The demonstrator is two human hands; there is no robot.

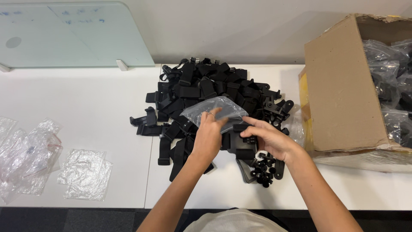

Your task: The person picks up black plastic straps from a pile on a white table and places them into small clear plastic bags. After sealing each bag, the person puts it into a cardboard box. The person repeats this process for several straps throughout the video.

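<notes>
My left hand (209,135) grips the lower edge of a small clear plastic bag (214,108), held just above the table. My right hand (269,138) pinches a black plastic clamp part (241,129) that sticks out of the bag's right side. Both hands meet in front of a large heap of black plastic holders and clamps (210,88) spread over the white table (107,103). A cluster of small black knobs (262,169) lies under my right wrist.
An open cardboard box (343,94) holding bagged black parts stands at the right. Empty clear plastic bags (86,174) and more crumpled bags (25,157) lie at the left near the front edge. A frosted glass board (77,34) leans on the back wall.
</notes>
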